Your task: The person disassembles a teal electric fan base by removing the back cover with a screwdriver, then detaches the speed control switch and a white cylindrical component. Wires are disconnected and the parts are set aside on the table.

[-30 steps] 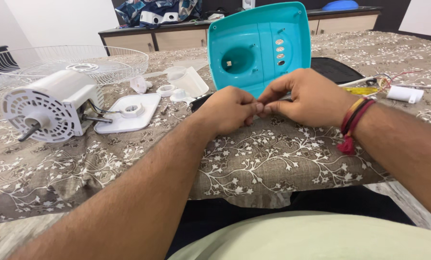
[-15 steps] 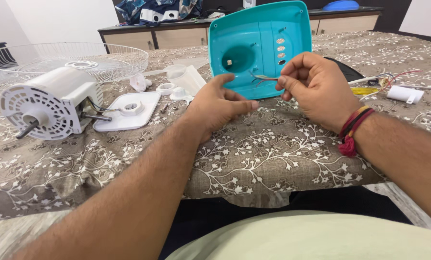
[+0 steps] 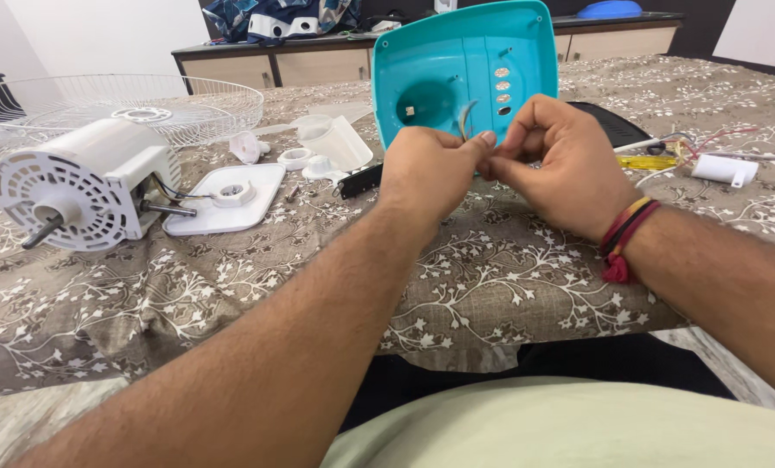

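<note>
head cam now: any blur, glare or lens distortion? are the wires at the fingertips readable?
Head view: soft, even indoor light, faint shadows, no strong glare on the teal housing. Wide-angle stretch enlarges the forearms near the bottom edge. Left hand and right hand are fairly sharp; the thin wires pinched between them are small, colours unclear. White motor is crisp; the back cabinets look softer.

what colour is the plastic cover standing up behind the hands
The plastic cover is turquoise blue, seen clearly in the head view.
</note>
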